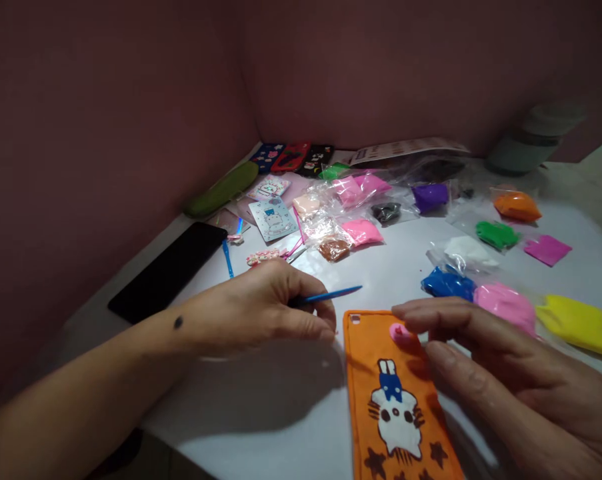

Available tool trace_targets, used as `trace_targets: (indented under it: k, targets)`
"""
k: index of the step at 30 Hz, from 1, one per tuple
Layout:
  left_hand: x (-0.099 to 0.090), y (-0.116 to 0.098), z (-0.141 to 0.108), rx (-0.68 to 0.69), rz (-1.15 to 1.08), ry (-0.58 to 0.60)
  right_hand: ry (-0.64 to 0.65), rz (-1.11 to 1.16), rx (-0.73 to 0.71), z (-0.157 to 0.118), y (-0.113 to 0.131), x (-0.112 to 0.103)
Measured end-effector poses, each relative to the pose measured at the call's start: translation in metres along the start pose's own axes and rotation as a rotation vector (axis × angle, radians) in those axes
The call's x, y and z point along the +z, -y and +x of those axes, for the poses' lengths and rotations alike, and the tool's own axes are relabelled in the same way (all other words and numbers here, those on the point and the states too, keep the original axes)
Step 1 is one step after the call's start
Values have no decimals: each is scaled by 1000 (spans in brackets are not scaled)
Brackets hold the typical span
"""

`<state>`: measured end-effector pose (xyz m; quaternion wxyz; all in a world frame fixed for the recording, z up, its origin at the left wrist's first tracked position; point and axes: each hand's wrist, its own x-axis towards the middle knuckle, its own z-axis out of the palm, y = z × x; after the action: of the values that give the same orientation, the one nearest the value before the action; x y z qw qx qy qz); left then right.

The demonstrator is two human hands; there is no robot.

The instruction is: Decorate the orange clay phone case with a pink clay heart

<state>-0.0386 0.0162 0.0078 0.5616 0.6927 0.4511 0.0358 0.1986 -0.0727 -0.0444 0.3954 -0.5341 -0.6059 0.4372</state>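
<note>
An orange phone case (359, 417) lies on the table, decorated with a white cat figure (399, 427) in blue clothes, upside down from where I look. Brown stars mark its near end. Near its far right corner sits a small pink disc (399, 333) with a red bit on top. Just left of the case, my left hand (275, 303) is closed round a slim blue pointed modelling tool (335, 294), its tip pointing right. My right hand (501, 373) hovers over the case's right edge, thumb and forefinger apart beside the disc; whether it touches the disc I cannot tell.
Several bags of coloured clay spread across the back and right, including blue (448, 284), yellow (581, 325) and orange (518, 206). A black phone (168, 270) lies at left, near a green oblong object (223, 190). A blurred jar (525, 143) stands back right, against the walls' side.
</note>
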Motion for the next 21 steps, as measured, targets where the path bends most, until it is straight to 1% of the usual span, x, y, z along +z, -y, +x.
trace_targets:
  k: [2, 4, 7, 11, 13, 14, 16, 18, 21]
  targets:
    - [2, -1, -1, -9, -252, 63, 74, -83, -135, 2, 5, 1]
    - [8, -3, -1, -23, -392, 116, 83, -189, -237, 3, 9, 5]
    - [20, -5, 0, -50, -496, 147, 34, -337, -362, 3, 14, 11]
    - [33, -5, 1, -65, -579, 149, 59, -513, -612, 5, 22, 13]
    - [38, -4, 1, -63, -612, 154, 54, -607, -706, 6, 25, 12]
    - [41, -3, 1, -59, -635, 160, 53, -640, -729, 6, 26, 11]
    - [44, -1, 2, -42, -678, 184, 56, -676, -728, 5, 27, 9]
    - [45, 1, 2, -20, -692, 201, 75, -676, -718, 4, 28, 8]
    - [44, 2, 2, -13, -664, 205, 69, -651, -707, 5, 29, 8]
